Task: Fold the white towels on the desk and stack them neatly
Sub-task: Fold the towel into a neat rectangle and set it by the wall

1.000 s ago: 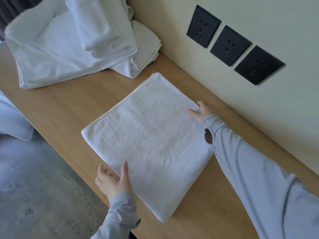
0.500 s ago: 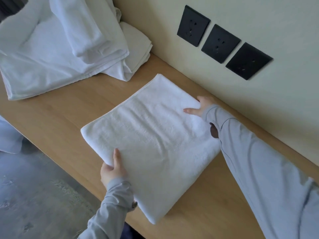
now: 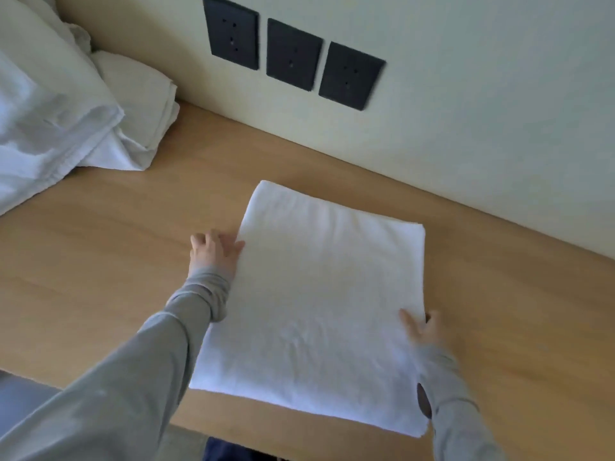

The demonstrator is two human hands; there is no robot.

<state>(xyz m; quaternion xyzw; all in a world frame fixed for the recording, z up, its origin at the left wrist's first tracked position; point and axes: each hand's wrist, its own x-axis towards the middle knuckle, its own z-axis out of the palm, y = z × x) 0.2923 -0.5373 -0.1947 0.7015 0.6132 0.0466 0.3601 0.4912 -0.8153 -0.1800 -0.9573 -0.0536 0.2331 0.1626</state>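
We are looking down on a pale wooden desk (image 3: 116,247) with a faint straight grain, its near edge running out of view at the bottom and its right end cut off by the frame. Behind it a plain cream wall (image 3: 466,94) is rising, smooth and matte. At the far left a heap of unfolded white towels (image 3: 56,104) is lying crumpled against the wall, soft and creased, spilling past the left and top edges so that we cannot make out how many there are. In the middle the folded white towel (image 3: 319,304) is lying flat on the desk as a thick, fluffy rectangle with rounded folded edges, its near right corner reaching the desk's near edge. Three flat black socket plates (image 3: 293,54) are sitting side by side on the wall, the leftmost clipped at the top; we are reading no lettering on them. Grey knit sleeves are covering both arms. The left hand (image 3: 214,252) is resting open, fingers spread and somewhat blurred, against the towel's left edge. The right hand (image 3: 422,329) is pressing flat and released on the towel's right edge, partly blurred, gripping nothing.
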